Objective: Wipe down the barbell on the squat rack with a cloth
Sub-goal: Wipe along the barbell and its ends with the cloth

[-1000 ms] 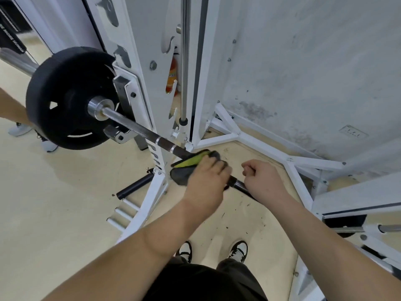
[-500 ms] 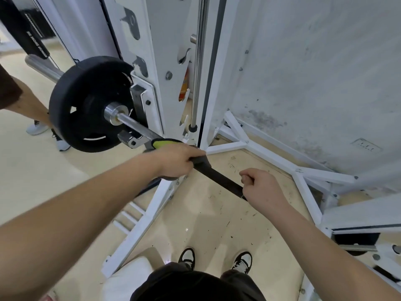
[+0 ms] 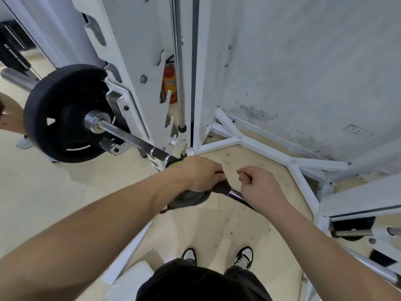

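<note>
The barbell (image 3: 130, 137) lay in the white squat rack (image 3: 134, 61), running from the upper left down toward the person. 1 black weight plate (image 3: 65, 114) sat on its sleeve just outside the rack's upright, with the chrome collar showing at the plate's centre.

The left hand (image 3: 199, 174) was curled over the shaft, gripping a dark grey cloth (image 3: 191, 196) wrapped round the bar. A yellow-green edge of the cloth showed at the wrist side, and a loose fold hung below the palm. The right hand (image 3: 262, 187) was near the left one, farther along the bar toward the person. Its fingers were curled into a fist round the shaft, and a short bare stretch of bar showed between the 2 hands.

A chrome guide rod (image 3: 179, 61) rose behind the bar, and an orange fire extinguisher (image 3: 169, 83) showed through a gap in the rack. The rack's white base struts crossed a scuffed beige floor (image 3: 217, 224). 2 black-and-white shoes (image 3: 244, 256) stood below the bar. A wall socket (image 3: 357, 132) sat low on the stained wall to the right. Part of another person's leg (image 3: 10, 118) showed at the left edge.
</note>
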The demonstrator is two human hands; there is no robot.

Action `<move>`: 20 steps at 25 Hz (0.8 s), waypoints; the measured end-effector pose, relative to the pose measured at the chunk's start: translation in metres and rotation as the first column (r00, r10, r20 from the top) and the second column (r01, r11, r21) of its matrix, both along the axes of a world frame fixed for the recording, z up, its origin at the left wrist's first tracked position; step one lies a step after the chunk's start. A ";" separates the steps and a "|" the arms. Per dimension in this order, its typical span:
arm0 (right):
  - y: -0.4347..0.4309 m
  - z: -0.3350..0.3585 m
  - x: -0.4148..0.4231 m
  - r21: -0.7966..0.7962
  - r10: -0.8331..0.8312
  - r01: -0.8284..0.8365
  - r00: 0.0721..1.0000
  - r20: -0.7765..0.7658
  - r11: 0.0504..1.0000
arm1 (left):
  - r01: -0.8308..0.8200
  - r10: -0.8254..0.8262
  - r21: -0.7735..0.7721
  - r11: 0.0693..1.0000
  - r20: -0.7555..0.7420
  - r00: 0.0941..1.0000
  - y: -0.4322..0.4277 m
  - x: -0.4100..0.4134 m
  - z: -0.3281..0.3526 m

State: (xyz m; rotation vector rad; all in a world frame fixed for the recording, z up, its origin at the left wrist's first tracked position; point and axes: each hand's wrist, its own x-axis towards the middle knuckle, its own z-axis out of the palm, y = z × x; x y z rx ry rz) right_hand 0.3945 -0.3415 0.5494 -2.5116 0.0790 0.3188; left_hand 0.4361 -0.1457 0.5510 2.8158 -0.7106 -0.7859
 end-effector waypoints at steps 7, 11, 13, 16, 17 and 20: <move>-0.011 -0.004 -0.015 -0.033 0.096 -0.097 0.994 -0.044 0.995 | -0.058 0.026 0.247 0.967 0.131 0.991 -0.022 -0.001 -0.013; -0.007 -0.004 -0.005 -0.039 0.021 -0.021 1.000 -0.004 0.999 | -0.141 0.210 -0.198 0.970 0.390 0.897 -0.054 -0.062 -0.022; 0.001 -0.003 0.000 -0.023 0.021 -0.020 0.999 0.032 1.000 | -0.298 0.500 -0.470 0.831 0.395 0.771 -0.024 -0.082 -0.020; 0.026 -0.004 0.006 0.002 0.108 -0.108 0.993 0.054 0.994 | -0.697 0.869 -0.593 0.403 0.009 0.495 0.028 -0.102 -0.032; 0.035 -0.005 0.007 -0.018 0.144 -0.143 0.988 0.060 0.990 | -0.798 0.931 -0.577 0.173 -0.169 0.324 0.046 -0.104 -0.038; 0.054 -0.011 0.007 -0.147 0.233 -0.226 0.972 0.029 0.963 | -0.774 0.778 -0.423 -0.471 -0.613 -0.139 0.079 -0.104 -0.055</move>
